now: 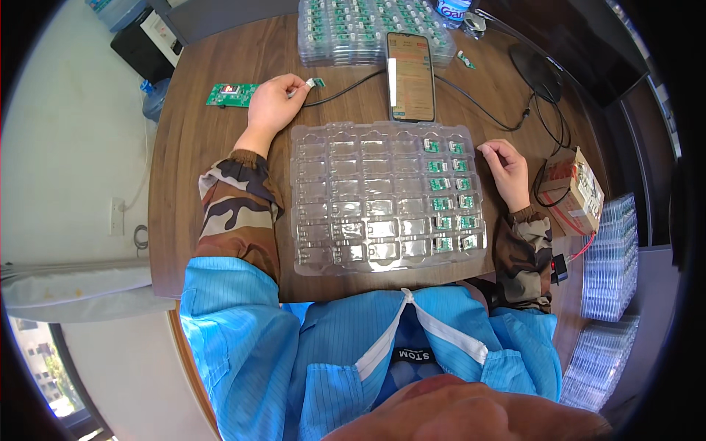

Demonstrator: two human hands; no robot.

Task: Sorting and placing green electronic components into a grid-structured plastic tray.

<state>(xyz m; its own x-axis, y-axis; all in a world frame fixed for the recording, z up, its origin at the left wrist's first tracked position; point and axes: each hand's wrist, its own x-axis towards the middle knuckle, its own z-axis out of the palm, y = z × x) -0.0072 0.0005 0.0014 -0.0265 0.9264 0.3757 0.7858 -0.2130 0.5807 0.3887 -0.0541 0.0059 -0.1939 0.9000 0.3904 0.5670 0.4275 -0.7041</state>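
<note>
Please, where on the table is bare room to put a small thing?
Bare tabletop lies between the green circuit board and the stacked trays, and left of the left sleeve. The partly filled tray takes the middle; cable, monitor stand and cardboard box crowd the right.

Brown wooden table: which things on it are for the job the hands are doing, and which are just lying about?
Probably for the job:
small green-and-white circuit board, in the left hand
clear plastic compartment tray, partly filled
larger green rectangular circuit board
stacked clear plastic trays

Probably just lying about:
black-framed rectangular phone, perhaps
brown cardboard box
blue-labelled clear plastic bottle
</note>
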